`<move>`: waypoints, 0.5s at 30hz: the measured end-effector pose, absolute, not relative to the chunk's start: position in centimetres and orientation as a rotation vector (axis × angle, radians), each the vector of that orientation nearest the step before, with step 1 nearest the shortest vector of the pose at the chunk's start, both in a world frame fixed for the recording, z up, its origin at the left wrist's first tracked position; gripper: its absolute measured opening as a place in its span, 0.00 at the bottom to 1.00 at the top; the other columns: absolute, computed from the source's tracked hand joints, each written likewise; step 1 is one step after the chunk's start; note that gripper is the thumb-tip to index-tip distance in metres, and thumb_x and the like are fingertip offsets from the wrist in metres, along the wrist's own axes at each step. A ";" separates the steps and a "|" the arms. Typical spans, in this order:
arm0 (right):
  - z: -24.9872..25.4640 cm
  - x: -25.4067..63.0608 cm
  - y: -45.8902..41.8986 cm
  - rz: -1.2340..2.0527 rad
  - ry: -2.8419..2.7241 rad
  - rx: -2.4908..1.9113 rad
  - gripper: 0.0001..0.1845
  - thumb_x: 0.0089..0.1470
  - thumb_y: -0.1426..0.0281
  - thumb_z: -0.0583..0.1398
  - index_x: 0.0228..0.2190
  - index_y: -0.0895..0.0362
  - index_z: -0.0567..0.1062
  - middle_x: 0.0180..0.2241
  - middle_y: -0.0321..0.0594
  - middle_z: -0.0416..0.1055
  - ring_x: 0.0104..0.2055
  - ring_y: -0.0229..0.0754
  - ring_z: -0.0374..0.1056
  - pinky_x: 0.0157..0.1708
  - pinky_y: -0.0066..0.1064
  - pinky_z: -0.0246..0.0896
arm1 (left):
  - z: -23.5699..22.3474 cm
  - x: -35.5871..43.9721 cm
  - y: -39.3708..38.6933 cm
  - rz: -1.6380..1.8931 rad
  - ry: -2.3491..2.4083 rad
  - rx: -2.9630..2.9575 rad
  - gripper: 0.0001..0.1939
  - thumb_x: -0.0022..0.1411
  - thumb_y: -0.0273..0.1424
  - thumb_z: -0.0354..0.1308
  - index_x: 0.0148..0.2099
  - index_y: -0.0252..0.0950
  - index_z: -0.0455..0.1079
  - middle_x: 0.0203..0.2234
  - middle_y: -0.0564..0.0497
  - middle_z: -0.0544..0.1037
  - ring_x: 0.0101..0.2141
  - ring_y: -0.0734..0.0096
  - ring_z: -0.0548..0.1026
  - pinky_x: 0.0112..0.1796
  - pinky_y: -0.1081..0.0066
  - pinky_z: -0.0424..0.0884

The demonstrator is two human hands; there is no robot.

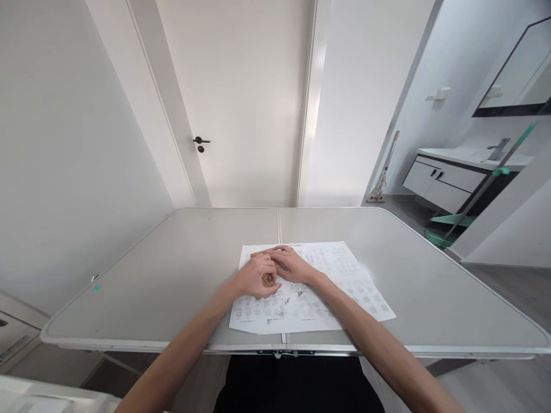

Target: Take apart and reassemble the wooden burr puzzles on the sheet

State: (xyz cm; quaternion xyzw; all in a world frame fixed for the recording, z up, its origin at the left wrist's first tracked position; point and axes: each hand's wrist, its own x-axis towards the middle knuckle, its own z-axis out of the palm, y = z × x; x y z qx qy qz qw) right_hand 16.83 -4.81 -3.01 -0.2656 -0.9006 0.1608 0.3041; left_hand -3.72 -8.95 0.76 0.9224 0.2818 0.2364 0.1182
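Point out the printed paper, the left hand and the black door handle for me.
Printed paper (359,281): head view, on its right side.
Left hand (252,277): head view, on its back.
Black door handle (198,140): head view, on its round base.

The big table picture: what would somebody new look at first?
Probably the left hand and right hand, close together over the white sheet with grey marks, near the middle of the grey table. Next, perhaps the black handle on the pale door beyond the table, or the bright green cleaning tools over on the right.
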 end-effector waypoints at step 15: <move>-4.1 16.2 -4.7 0.342 -2.403 -0.743 0.32 0.57 0.72 0.60 0.63 0.48 0.67 0.63 0.42 0.68 0.68 0.55 0.55 0.66 0.55 0.53 | 0.8 -3.6 -8.9 0.738 0.851 2.640 0.09 0.58 0.35 0.62 0.26 0.41 0.72 0.24 0.49 0.77 0.36 0.60 0.75 0.46 0.58 0.72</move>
